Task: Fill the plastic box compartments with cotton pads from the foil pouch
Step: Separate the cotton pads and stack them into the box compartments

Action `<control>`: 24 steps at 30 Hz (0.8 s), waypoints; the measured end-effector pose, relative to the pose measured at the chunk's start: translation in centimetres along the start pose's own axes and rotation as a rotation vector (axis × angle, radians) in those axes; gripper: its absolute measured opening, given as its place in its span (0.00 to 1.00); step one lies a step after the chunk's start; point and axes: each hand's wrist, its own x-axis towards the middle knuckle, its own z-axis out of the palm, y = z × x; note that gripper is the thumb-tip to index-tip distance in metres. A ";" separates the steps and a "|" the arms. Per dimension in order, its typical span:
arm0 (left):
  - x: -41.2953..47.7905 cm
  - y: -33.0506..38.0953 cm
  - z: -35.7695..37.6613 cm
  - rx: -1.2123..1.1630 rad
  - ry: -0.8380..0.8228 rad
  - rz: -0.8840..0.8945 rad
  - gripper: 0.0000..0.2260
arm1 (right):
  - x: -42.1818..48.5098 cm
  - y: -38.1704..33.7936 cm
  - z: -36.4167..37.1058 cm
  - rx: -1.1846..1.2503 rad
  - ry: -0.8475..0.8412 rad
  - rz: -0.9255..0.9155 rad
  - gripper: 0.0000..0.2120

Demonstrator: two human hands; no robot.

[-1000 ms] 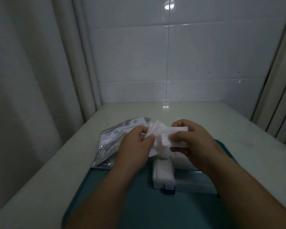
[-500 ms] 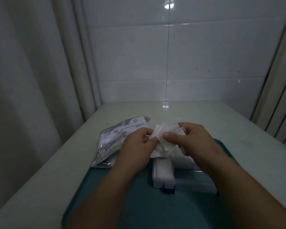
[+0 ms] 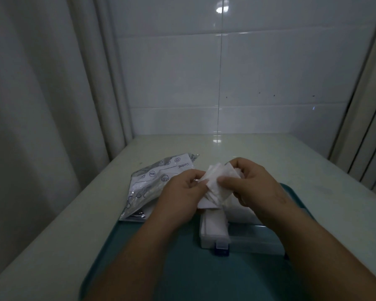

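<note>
Tabletop (image 3: 269,153) stretches past the hands to the tiled wall, with a curtain (image 3: 41,105) along its left edge. Left hand (image 3: 182,192) and right hand (image 3: 254,187) pinch a bunch of pads (image 3: 217,183) above the box (image 3: 214,233). The box lies crosswise on the tray (image 3: 161,268), its right part hidden by the right forearm. The pouch (image 3: 152,183) lies to the left, angled toward the wall.

Pale glossy bench (image 3: 258,153), meeting a white tiled wall (image 3: 269,72) at the far edge. Teal tray (image 3: 182,268) lying flat on the near part of the bench. Pale curtain (image 3: 41,94) hanging in folds at left. Vertical pale strips (image 3: 367,137) at right, blurred. Lamp glare (image 3: 220,9) high on the tiles.
</note>
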 end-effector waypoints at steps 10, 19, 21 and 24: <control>-0.1 0.0 0.3 -0.098 -0.062 -0.013 0.06 | 0.0 0.1 0.1 -0.101 0.034 -0.006 0.07; 0.3 -0.4 0.0 -0.128 0.109 -0.046 0.06 | -0.2 -0.8 -0.7 0.646 -0.094 0.225 0.16; 0.4 -0.3 -0.1 -0.162 0.155 -0.041 0.06 | -0.3 -0.8 -0.8 0.713 -0.107 0.205 0.19; 0.6 -0.4 -0.2 -0.185 0.209 -0.047 0.06 | -0.3 -0.9 -0.8 0.732 -0.077 0.171 0.19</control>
